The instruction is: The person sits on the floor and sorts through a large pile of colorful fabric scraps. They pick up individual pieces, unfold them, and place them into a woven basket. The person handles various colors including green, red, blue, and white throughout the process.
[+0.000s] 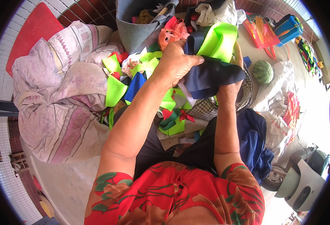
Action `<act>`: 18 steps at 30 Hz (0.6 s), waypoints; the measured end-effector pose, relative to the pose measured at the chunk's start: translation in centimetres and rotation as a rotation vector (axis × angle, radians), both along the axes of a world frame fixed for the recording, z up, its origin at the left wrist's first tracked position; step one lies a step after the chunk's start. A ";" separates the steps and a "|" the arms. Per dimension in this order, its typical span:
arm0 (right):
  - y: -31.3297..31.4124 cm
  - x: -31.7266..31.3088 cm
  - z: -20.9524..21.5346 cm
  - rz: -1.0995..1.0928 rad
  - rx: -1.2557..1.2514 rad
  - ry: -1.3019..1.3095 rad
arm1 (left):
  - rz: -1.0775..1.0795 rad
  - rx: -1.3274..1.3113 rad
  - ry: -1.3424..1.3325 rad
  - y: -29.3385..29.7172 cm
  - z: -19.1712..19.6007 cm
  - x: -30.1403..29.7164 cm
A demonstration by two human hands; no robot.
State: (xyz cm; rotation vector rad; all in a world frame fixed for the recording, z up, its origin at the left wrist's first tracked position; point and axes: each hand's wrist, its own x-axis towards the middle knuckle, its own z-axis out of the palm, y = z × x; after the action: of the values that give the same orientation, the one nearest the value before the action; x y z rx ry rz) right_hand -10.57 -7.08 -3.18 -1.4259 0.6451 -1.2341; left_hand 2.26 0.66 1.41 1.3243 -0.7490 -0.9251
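Head view: the bundled pale bedding (60, 101) lies heaped at my left, and beside it a loose pile of neon green, blue and red fabric scraps (142, 80) that looks largely unsorted. A checked basket (210, 107) sits under my hands. My left hand (176, 62) pinches the navy cloth (213, 77) from above; my right hand (230, 88) grips it from below, with a neon green piece (219, 39) folded over the top. Only these pieces seem gathered; most remain.
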 end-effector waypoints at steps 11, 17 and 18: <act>-1.1 -0.7 -1.0 0.239 0.267 -0.477 | 0.010 -0.004 -0.067 0.6 0.9 1.4; -2.6 -1.5 -2.3 0.331 0.356 -0.474 | -0.029 -0.050 -0.183 1.0 0.8 2.6; -2.8 -1.5 -2.4 0.284 0.367 -0.466 | -0.034 -0.007 -0.153 1.0 0.8 2.7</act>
State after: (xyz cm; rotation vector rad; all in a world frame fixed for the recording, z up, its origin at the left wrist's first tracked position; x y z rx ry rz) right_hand -12.07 -9.88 -5.61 -0.8488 0.3113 -1.1002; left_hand 4.93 1.71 2.22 1.3911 -0.8940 -0.8534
